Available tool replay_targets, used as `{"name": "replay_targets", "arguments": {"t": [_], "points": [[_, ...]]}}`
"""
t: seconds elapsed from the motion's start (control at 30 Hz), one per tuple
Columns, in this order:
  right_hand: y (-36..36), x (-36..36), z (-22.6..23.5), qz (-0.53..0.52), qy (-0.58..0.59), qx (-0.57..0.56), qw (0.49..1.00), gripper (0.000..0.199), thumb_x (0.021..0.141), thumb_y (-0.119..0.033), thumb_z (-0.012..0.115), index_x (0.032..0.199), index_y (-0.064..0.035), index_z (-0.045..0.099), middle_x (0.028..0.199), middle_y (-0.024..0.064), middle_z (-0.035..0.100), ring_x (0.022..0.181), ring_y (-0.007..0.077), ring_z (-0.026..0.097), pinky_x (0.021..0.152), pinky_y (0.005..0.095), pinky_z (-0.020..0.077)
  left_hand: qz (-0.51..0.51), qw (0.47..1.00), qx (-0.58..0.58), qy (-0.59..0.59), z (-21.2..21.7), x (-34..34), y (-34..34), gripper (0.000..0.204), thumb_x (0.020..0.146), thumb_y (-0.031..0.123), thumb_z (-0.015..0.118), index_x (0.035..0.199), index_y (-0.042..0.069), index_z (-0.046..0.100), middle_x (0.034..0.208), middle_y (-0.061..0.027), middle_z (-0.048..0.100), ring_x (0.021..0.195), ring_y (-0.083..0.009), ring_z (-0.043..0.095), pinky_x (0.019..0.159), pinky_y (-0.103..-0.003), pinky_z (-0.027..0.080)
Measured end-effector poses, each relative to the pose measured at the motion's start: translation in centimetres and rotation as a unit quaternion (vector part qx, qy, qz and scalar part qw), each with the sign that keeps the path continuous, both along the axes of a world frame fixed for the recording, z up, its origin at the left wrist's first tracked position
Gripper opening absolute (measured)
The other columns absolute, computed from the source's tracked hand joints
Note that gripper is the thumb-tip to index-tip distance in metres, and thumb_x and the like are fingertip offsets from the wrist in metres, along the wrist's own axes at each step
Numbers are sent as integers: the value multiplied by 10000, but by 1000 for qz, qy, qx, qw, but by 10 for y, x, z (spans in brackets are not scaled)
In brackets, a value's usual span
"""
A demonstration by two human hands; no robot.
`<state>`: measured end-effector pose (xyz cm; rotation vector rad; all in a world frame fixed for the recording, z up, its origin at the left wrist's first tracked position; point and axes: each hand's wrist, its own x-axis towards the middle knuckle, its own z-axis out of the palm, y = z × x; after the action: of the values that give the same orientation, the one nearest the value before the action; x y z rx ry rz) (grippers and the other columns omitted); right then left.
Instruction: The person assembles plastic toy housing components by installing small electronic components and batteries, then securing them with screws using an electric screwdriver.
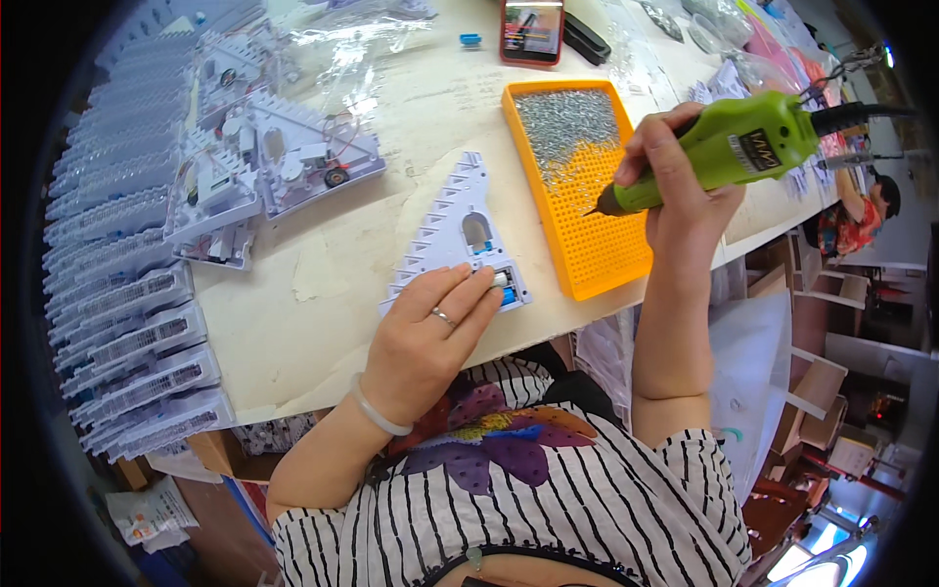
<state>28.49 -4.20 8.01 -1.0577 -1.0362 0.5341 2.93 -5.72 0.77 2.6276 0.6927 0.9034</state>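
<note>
On the table before me lies a pale lavender triangular plastic housing [452, 227] with a stepped edge and an oval recess. A small compartment near its lower corner shows blue and silver battery-like cylinders [506, 286]. My left hand [430, 318] rests flat on the housing's near part, fingers stretched out beside the compartment. In my right hand [680, 186] is a green electric screwdriver [734, 152], its cord running off to the right. Its dark tip points left and down, over an orange perforated tray [577, 264]. Many small silver screws [567, 122] are heaped in the tray's far part.
Open housings with wires and small wheels [284, 157] are stacked at the left. Beyond them, long rows of similar lavender housings [127, 274] line the table's left side. A red-framed phone [531, 31] and a small blue piece [470, 40] lie at the back. Another person [856, 220] sits far right.
</note>
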Motion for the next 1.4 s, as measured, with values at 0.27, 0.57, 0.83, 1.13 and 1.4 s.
{"name": "replay_targets", "arguments": {"t": [0.27,0.57,0.83,1.13,1.4], "points": [[-7,-1,-10,-23,-27,-39,999,118,931,18,706,998,23,609,795,120,676,596,161,645,570,273,538,3,1000,-13,8,3,3,-2,331,746,-32,787,1069,30,749,1201,-85,701,1117,-298,658,960,-404,561],[-7,0,-11,-18,-31,-25,999,93,933,20,702,975,27,619,800,114,678,587,159,652,555,265,543,9,1000,-8,20,4,4,-3,352,745,-18,796,1086,53,749,1212,-79,698,1132,-300,655,1006,-433,540],[-9,-2,-8,-17,-38,-34,999,97,931,22,690,985,26,610,812,113,674,586,157,644,555,263,534,22,994,-111,11,31,8,2,351,741,31,825,1080,65,742,1297,-97,655,1199,-345,612,1065,-472,484],[-19,-22,40,123,25,99,987,146,949,-10,645,1037,-6,528,784,142,633,534,176,596,497,265,514,20,988,-129,-80,39,44,32,305,766,72,837,1057,65,750,1433,-151,592,1388,-406,489,1126,-474,414],[-4,-19,37,358,126,101,920,160,995,-47,568,1103,-43,450,851,140,590,526,190,554,469,261,496,29,992,-96,-81,28,35,33,191,736,109,841,845,61,692,1332,-117,646,1425,-400,452,1141,-530,374]]}}
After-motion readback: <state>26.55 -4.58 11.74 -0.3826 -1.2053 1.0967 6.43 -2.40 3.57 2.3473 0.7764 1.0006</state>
